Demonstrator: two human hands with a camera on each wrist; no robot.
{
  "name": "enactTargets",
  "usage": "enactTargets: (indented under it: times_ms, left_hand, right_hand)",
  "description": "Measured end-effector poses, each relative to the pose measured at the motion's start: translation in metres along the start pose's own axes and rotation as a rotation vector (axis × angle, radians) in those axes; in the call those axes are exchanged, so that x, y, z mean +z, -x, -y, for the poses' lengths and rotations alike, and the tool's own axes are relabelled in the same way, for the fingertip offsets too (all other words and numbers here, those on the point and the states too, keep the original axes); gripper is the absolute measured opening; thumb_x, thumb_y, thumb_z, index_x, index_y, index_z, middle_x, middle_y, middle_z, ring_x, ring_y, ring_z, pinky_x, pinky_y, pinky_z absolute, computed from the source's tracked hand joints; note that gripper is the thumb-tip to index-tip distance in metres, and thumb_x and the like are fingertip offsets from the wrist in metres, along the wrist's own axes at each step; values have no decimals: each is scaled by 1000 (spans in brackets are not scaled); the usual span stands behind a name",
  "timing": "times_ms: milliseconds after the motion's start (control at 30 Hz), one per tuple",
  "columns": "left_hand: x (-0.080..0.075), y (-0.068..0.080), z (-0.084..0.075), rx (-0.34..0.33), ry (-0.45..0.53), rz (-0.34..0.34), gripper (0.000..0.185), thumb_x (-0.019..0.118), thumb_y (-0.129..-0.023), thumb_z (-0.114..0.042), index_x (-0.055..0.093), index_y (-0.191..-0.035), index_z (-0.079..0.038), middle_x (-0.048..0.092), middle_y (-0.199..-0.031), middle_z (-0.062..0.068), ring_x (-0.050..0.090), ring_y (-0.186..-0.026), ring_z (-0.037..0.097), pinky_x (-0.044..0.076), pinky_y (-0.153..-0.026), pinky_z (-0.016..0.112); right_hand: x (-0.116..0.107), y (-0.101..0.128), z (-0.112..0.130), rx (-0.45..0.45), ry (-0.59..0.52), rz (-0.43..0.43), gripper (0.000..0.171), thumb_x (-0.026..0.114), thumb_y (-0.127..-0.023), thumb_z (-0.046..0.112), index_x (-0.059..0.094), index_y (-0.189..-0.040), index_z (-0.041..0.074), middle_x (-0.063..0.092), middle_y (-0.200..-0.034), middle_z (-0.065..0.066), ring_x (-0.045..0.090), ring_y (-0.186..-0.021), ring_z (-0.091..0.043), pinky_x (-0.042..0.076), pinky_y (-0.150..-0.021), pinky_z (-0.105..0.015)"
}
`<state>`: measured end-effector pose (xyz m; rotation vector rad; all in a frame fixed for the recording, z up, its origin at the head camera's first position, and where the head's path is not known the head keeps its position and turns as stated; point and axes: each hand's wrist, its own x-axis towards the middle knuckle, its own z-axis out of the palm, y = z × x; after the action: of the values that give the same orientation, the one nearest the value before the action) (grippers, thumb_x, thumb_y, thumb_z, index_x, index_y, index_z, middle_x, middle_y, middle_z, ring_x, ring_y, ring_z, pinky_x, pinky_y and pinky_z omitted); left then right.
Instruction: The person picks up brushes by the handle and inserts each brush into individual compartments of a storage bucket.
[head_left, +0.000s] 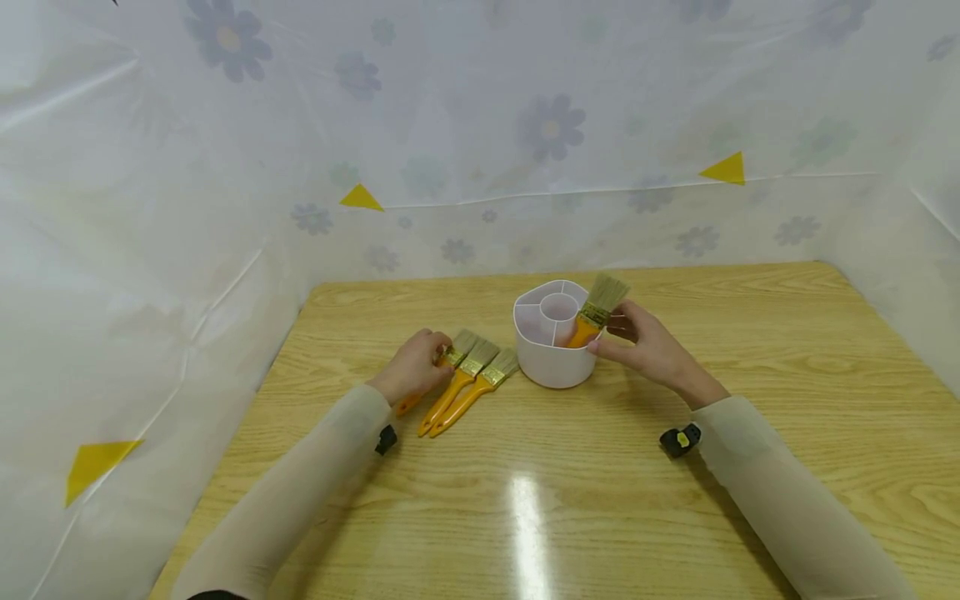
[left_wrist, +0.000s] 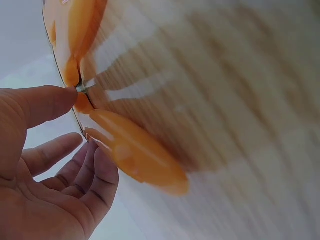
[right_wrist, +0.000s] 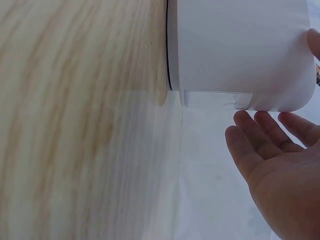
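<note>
Four-part white round organizer, with a central ring, stands on the table; a paintbrush leans in its right front compartment, bristles up, orange handle down inside. My right hand is at the organizer's right side, thumb by the front rim. In the right wrist view its extended fingers lie along the white outer wall. My left hand pinches the leftmost paintbrush near its metal band; its orange handle shows in the left wrist view. Beside it lie two more paintbrushes, bristles pointing away from me.
The wood-grain table reaches back to a pale flowered plastic sheet, which also hangs at both sides. Yellow triangles are stuck on the sheet. A black wrist device sits under the right sleeve.
</note>
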<state>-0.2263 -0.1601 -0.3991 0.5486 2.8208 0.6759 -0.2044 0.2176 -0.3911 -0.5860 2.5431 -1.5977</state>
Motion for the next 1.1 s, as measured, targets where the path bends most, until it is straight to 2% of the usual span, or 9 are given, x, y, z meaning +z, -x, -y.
enactTargets:
  times_ms: [233, 567, 900, 1100]
  left_hand:
    - [0, -2, 1, -3, -2, -8, 42, 68, -89, -18, 57, -126, -1, 53, -105, 11, 52, -88, 23, 47, -77, 38]
    - [-1, -2, 1, -3, -20, -4, 41, 65, -90, -16, 56, -127, 0, 54, -108, 13, 51, -91, 24, 46, -81, 40]
    - [-2, -4, 2, 21, -33, -16, 40, 65, -88, -14, 58, -125, 0, 55, -109, 15, 53, -93, 25, 47, -82, 41]
    - [-2, -4, 2, 11, -44, -10, 43, 69, -87, -16, 57, -126, 0, 55, -109, 15, 53, -93, 26, 46, -82, 42]
  right_hand:
    - [0, 0, -1, 18, 0, -24, 69, 71, -87, 28, 36, -142, 8, 46, -135, -15, 43, -128, -36, 31, -106, -53]
    - [0, 0, -1, 11, 6, -9, 72, 70, -88, 28, 32, -144, 5, 44, -137, -18, 41, -129, -39, 30, -106, -54]
    - [0, 0, -1, -17, -28, -34, 64, 71, -87, 24, 39, -140, 9, 48, -134, -12, 45, -126, -31, 31, -107, -51]
    - [0, 0, -1, -45, -29, -19, 65, 70, -88, 21, 36, -141, 5, 46, -135, -16, 43, -127, -34, 30, -107, -53]
